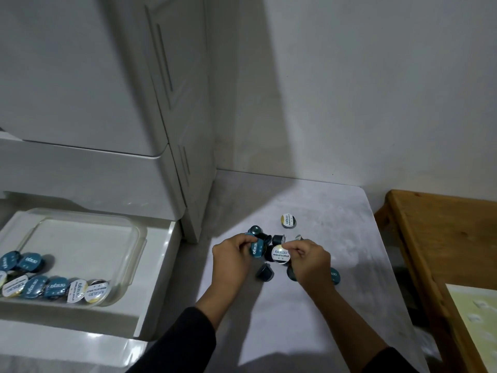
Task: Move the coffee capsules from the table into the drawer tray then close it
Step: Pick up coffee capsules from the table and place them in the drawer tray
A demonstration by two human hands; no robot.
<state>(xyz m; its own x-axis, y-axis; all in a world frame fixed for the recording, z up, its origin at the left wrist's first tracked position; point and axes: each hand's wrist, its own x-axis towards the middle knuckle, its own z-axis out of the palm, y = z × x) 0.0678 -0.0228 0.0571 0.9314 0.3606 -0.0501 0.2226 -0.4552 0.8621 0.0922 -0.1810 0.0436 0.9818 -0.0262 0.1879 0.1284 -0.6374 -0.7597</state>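
Note:
Several dark coffee capsules lie in a cluster on the white table [309,305]. My left hand [232,258] grips a blue-lidded capsule [256,249] at the cluster's left side. My right hand [309,261] pinches a white-lidded capsule [279,254] by its rim. One white-lidded capsule [288,221] sits apart, farther back, and a dark one [265,272] lies between my hands. At the left, an open white drawer [158,278] carries a clear tray [88,238] with a row of several capsules [57,288] along its near side.
A white drawer cabinet [121,103] rises behind the open drawer, right against the table's left edge. A wooden table [430,238] with a pale sheet on it stands to the right. A white wall closes off the back.

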